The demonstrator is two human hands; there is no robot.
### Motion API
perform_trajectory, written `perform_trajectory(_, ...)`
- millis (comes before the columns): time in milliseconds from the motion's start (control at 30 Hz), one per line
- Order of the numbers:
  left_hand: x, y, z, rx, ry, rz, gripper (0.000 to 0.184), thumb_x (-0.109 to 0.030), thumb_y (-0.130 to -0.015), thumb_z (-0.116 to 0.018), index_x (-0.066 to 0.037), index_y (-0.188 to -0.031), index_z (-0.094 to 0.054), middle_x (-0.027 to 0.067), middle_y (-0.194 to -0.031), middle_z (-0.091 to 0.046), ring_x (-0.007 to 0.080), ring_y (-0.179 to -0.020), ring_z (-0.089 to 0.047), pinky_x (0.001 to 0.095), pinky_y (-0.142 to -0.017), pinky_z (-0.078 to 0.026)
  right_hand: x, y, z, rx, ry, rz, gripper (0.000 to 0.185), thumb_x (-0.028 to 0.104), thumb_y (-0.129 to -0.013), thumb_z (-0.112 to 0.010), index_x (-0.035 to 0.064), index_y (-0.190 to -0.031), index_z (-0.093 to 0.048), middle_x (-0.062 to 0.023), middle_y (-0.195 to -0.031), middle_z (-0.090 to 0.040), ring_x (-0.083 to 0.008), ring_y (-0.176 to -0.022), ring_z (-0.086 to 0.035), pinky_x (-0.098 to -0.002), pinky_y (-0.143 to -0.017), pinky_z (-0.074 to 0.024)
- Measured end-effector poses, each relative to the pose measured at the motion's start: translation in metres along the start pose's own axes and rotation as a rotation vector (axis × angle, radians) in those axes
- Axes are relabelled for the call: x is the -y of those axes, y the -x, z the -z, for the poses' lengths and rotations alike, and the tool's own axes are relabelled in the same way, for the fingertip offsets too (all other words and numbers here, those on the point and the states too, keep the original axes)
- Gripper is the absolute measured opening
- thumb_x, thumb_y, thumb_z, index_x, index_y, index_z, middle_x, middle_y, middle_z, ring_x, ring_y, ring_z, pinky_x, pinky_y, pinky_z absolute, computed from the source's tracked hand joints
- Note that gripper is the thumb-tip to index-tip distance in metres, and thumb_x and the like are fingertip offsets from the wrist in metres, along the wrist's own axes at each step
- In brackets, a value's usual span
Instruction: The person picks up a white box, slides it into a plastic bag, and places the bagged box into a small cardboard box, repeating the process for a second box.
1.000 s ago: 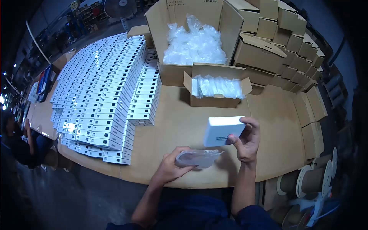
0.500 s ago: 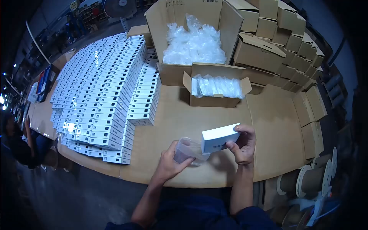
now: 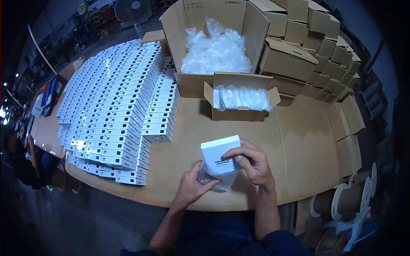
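Note:
My left hand [image 3: 192, 184] is closed on a clear plastic bag [image 3: 225, 182] near the table's front edge. A white box [image 3: 221, 153] with dark print on its face stands upright, its lower end inside the bag's mouth. The fingers and thumb of my right hand [image 3: 253, 164] pinch the box by its right side. Behind them is a small open carton [image 3: 239, 114] with a row of bagged items [image 3: 242, 98] in it.
Many white boxes [image 3: 111, 106] are stacked at left. A large carton [image 3: 192, 85] at the back holds clear bags [image 3: 217, 49]. Brown cartons [image 3: 288, 59] are piled at back right. Spools [image 3: 352, 198] stand below the right edge. Another person [image 3: 23, 160] is at far left.
The right hand has brought the white box left and down, and its lower end has gone into the bag. The bag has opened around it in the left hand.

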State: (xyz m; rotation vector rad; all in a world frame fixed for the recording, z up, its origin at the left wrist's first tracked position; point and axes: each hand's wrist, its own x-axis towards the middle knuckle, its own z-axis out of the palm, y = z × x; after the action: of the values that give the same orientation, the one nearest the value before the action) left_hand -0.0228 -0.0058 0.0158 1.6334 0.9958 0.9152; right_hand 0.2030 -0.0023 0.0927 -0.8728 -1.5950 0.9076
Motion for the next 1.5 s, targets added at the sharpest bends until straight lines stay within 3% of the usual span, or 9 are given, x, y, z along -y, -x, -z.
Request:
perform_trajectory(467,0.003,0.000,-0.004,-0.071,0.277,0.075,0.058,-0.009,-0.079,-0.089,0.005,-0.127,-0.059,0.0112,-0.115,-0.071,0.0167,-0.108,-0.068,0.0326,-0.095,-0.054,-0.012,0.013,-0.020,-0.079,-0.211,-0.203,0.040,0.016,-0.102,-0.046,-0.0069,-0.127,-0.067,-0.0179,-0.126,-0.064,-0.0271,-0.121,-0.059,-0.0377,-0.109,-0.0406)
perform_trajectory(667,0.015,0.004,-0.003,-0.010,0.619,0.179,0.034,-0.007,-0.102,-0.062,0.005,-0.132,-0.055,0.0099,-0.122,-0.067,0.0150,-0.112,-0.063,0.0315,-0.100,-0.051,-0.024,0.024,-0.010,0.058,-0.230,-0.294,0.038,0.012,-0.104,-0.048,-0.0024,-0.135,-0.062,-0.0158,-0.131,-0.062,-0.0236,-0.121,-0.058,-0.0354,-0.109,-0.0418)
perform_trajectory(700,0.027,0.007,-0.004,-0.039,0.583,0.204,0.032,-0.014,-0.110,-0.047,0.005,-0.135,-0.053,0.0107,-0.123,-0.066,0.0142,-0.111,-0.062,0.0316,-0.100,-0.050,-0.024,0.025,-0.010,0.080,-0.226,-0.310,0.039,0.011,-0.103,-0.049,-0.0018,-0.138,-0.060,-0.0153,-0.133,-0.062,-0.0229,-0.121,-0.058,-0.0350,-0.108,-0.0421)
perform_trajectory(767,0.040,0.010,-0.012,-0.130,0.767,0.232,0.035,-0.019,-0.111,-0.045,0.005,-0.136,-0.053,0.0107,-0.123,-0.065,0.0142,-0.111,-0.062,0.0316,-0.099,-0.050,-0.024,0.029,-0.015,0.059,-0.289,-0.346,0.047,0.003,-0.100,-0.056,0.0009,-0.147,-0.052,-0.0147,-0.135,-0.060,-0.0185,-0.118,-0.057,-0.0323,-0.105,-0.0453)
perform_trajectory(867,0.044,0.011,-0.017,-0.228,0.894,0.210,0.036,-0.020,-0.112,-0.044,0.004,-0.136,-0.053,0.0101,-0.123,-0.065,0.0141,-0.111,-0.062,0.0307,-0.098,-0.050,-0.026,0.033,-0.023,-0.156,-0.484,-0.356,0.051,-0.005,-0.096,-0.060,0.0020,-0.146,-0.051,-0.0158,-0.136,-0.058,-0.0162,-0.117,-0.057,-0.0302,-0.099,-0.0488)
perform_trajectory(1033,0.044,0.008,-0.020,-0.260,0.759,0.159,0.037,-0.022,-0.113,-0.043,0.006,-0.134,-0.055,0.0103,-0.123,-0.066,0.0147,-0.111,-0.061,0.0318,-0.100,-0.049,-0.047,0.047,-0.042,-0.379,-0.463,-0.469,0.022,0.001,-0.095,-0.072,-0.0026,-0.114,-0.064,-0.0102,-0.110,-0.071,-0.0111,-0.096,-0.065,-0.0255,-0.088,-0.0538)
perform_trajectory(1133,0.052,0.007,-0.019,-0.245,0.700,0.087,0.041,-0.026,-0.113,-0.040,0.006,-0.132,-0.058,0.0103,-0.123,-0.066,0.0158,-0.112,-0.061,0.0339,-0.103,-0.047,-0.051,0.050,-0.045,-0.441,-0.403,-0.403,0.014,-0.001,-0.095,-0.071,-0.0023,-0.108,-0.065,-0.0130,-0.109,-0.072,-0.0129,-0.100,-0.066,-0.0259,-0.090,-0.0537)
perform_trajectory(1333,0.017,-0.004,-0.004,-0.158,0.321,-0.126,0.049,-0.030,-0.114,-0.036,0.008,-0.135,-0.059,0.0146,-0.129,-0.065,0.0207,-0.128,-0.055,0.0363,-0.113,-0.039,-0.049,0.048,-0.032,-0.327,-0.448,-0.196,0.009,0.000,-0.097,-0.068,-0.0006,-0.103,-0.062,-0.0248,-0.126,-0.068,-0.0174,-0.107,-0.067,-0.0297,-0.095,-0.0519)
perform_trajectory(1500,0.040,0.001,-0.008,-0.100,0.551,-0.045,0.053,-0.030,-0.114,-0.035,0.007,-0.151,-0.041,0.0162,-0.140,-0.059,0.0213,-0.135,-0.049,0.0357,-0.116,-0.035,-0.039,0.041,-0.042,-0.291,-0.457,-0.161,0.006,0.001,-0.099,-0.064,0.0009,-0.103,-0.059,-0.0242,-0.125,-0.069,-0.0157,-0.103,-0.067,-0.0293,-0.094,-0.0522)
